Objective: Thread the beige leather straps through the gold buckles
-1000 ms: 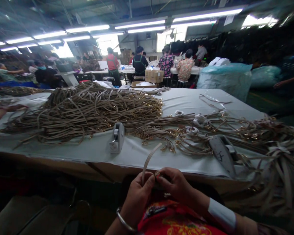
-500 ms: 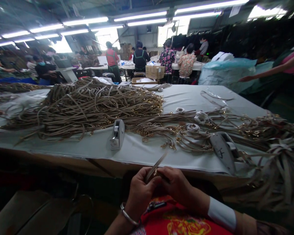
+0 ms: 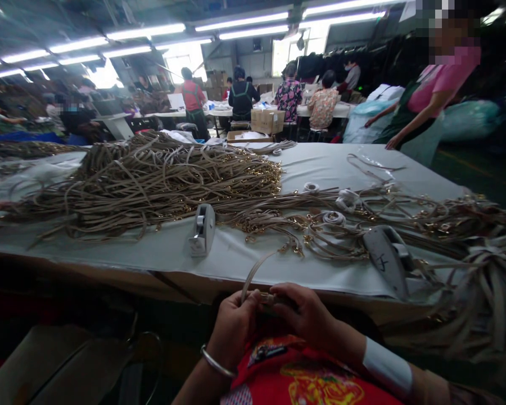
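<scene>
Over my lap, just below the table edge, my left hand [image 3: 235,320] pinches a thin taupe strap [image 3: 253,273] whose loop rises above the fingers. My right hand [image 3: 301,309] is closed close beside it, its fingertips at a small shiny piece [image 3: 266,298] between the hands; what its palm holds is hidden. Beyond them, a large heap of taupe straps [image 3: 164,180] with gold clasps covers the table. A grey tape dispenser [image 3: 202,229] stands in front of the heap.
A second tape dispenser [image 3: 385,259] sits to the right, near more straps [image 3: 489,281] hanging over the edge. White tape rolls [image 3: 333,218] lie among straps on the table [image 3: 109,256]. A person in pink [image 3: 442,84] stands at the far right corner; others work behind.
My hands have moved slightly apart, and the strap now curves up in a loop with the shiny piece exposed between them. The person in pink has come further into view at the right.
</scene>
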